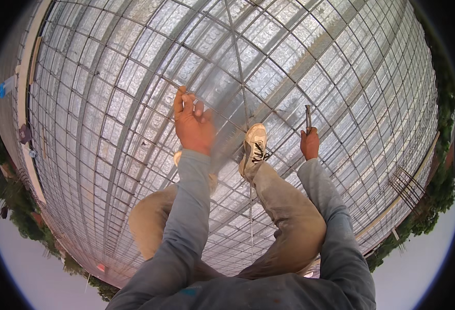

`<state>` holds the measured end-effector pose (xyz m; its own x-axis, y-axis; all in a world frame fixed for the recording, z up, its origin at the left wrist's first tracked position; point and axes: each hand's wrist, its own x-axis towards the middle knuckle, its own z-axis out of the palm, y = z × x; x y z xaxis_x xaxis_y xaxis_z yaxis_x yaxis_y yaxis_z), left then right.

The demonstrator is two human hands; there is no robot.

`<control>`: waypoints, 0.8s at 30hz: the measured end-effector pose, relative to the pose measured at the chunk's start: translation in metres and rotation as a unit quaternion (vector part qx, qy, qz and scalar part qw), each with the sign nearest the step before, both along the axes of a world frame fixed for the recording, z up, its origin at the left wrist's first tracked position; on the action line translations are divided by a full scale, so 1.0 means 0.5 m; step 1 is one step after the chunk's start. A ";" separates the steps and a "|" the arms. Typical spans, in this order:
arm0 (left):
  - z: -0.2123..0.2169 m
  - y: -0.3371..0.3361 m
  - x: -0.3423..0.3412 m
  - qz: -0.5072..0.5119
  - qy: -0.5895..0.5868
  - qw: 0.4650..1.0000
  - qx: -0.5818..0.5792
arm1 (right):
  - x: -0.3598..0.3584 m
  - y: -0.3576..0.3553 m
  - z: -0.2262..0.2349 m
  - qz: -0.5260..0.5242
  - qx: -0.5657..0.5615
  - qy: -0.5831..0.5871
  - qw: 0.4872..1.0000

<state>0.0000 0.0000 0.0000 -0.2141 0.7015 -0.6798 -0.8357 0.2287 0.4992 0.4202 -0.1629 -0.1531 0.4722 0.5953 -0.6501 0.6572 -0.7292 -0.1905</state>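
My left hand (pixel 193 124) is raised over the steel mesh, its thumb and fingertips pinched on a short, thin piece of wire (pixel 170 81) that points up and left. In my right hand (pixel 310 143), on the right, a pair of dark metal pincers (pixel 308 118) stands with its jaws away from me. Below both hands spreads a grid of rebar (pixel 242 82), its bars crossing above ribbed, shiny metal decking (pixel 129 77). Whether the wire touches a bar, I cannot tell.
My light, dusty shoe (pixel 254 147) rests on the mesh between my hands; the other is mostly hidden behind my left arm. A bundle of rebar (pixel 407 188) sticks up at the right edge. Pale boards (pixel 31 165) line the left edge, with trees beyond.
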 end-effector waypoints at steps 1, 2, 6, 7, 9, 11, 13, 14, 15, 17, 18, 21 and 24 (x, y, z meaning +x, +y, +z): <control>0.006 -0.007 0.023 0.005 -0.017 1.000 -0.025 | 0.017 0.000 0.011 0.024 0.017 -0.030 0.999; 0.005 -0.012 0.047 0.010 -0.035 0.998 -0.050 | 0.032 -0.002 0.021 0.048 0.033 -0.061 0.996; -0.231 -0.022 0.099 -0.002 -0.097 0.995 -0.022 | -0.071 0.219 -0.034 0.171 0.130 -0.107 0.971; -0.266 -0.027 0.123 0.006 -0.117 0.993 -0.011 | -0.105 0.288 -0.006 0.204 0.195 -0.020 0.959; -0.306 -0.007 0.195 0.024 -0.153 0.988 -0.012 | -0.186 0.401 0.055 0.190 0.140 0.267 0.934; -0.326 0.028 0.257 0.051 -0.162 0.985 -0.043 | -0.269 0.467 0.093 0.141 0.022 0.478 0.867; -0.362 0.068 0.297 0.053 -0.157 0.986 0.024 | -0.313 0.489 0.092 0.202 0.085 0.435 0.873; -0.377 0.089 0.313 0.054 -0.157 0.984 0.057 | -0.315 0.505 0.085 0.261 0.125 0.376 0.880; -0.387 0.111 0.326 0.059 -0.157 0.985 0.043 | -0.315 0.516 0.073 0.316 0.162 0.316 0.880; -0.386 0.150 0.329 0.079 -0.153 0.985 0.014 | -0.323 0.537 0.066 0.309 0.169 0.303 0.885; -0.346 0.161 0.331 0.100 -0.159 0.982 -0.030 | -0.312 0.541 0.060 0.303 0.166 0.303 0.888; -0.340 0.149 0.315 0.078 -0.094 0.990 -0.063 | -0.341 0.531 0.084 0.277 0.143 0.323 0.894; -0.373 0.113 0.292 -0.044 0.021 0.998 -0.040 | -0.313 0.515 0.048 0.281 0.154 0.271 0.907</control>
